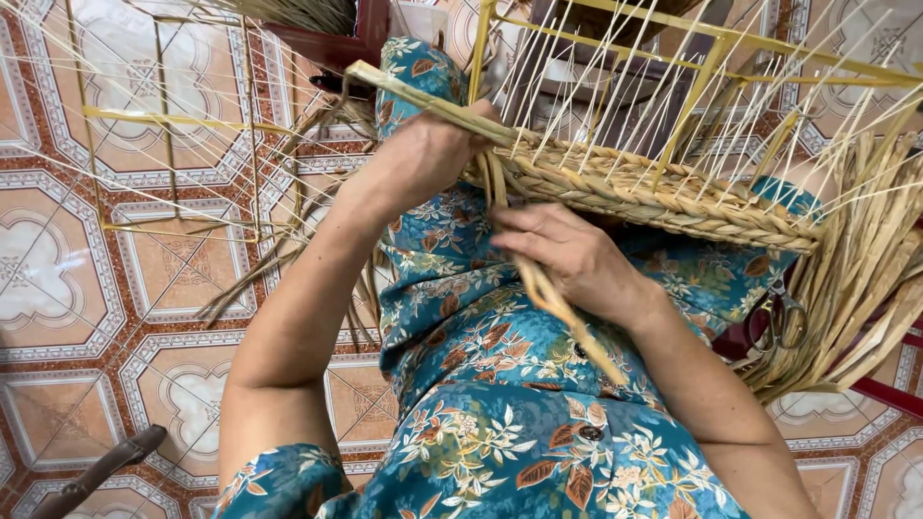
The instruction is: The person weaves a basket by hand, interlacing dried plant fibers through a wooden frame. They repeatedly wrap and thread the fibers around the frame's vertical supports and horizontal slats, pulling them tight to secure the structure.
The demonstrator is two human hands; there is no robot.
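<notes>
A person's left hand point(428, 154) grips a braided straw band point(654, 192) on a yellow wire frame point(707, 67) over their lap; the right hand point(567, 255) pinches loose straw strands point(553, 293) just beneath it.

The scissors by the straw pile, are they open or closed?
Cannot tell. Only the looped handles of the scissors show beside the loose straw bundle; the blades are hidden underneath.

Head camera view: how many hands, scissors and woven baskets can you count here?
Hands: 2, left hand and right hand
Scissors: 1
Woven basket: 1
Total: 4
</notes>
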